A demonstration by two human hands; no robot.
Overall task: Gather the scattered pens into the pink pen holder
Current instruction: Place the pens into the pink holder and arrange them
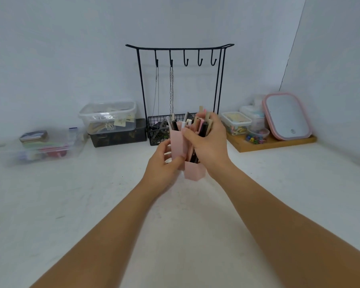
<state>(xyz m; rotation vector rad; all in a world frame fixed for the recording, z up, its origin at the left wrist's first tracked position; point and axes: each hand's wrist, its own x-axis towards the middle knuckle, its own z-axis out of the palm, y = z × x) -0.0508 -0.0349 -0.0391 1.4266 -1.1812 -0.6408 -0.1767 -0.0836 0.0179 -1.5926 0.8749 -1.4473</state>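
The pink pen holder (pixel 178 145) stands on the white table at the centre, a tall part behind and a short part (pixel 194 172) in front. Several pens (pixel 176 124) in black, white and beige stick up out of it. My left hand (pixel 164 165) grips the holder's left side, thumb on its front face. My right hand (pixel 209 142) is wrapped around a bundle of pens (pixel 204 126) whose lower ends sit in the holder. No loose pens show on the table.
A black wire rack (pixel 180 48) with hooks and hanging chains stands behind the holder, over a wire basket (pixel 156 130). Clear boxes (pixel 107 116) sit back left. A wooden tray (pixel 272 145) with small containers and a pink-rimmed mirror (pixel 286 116) sits back right.
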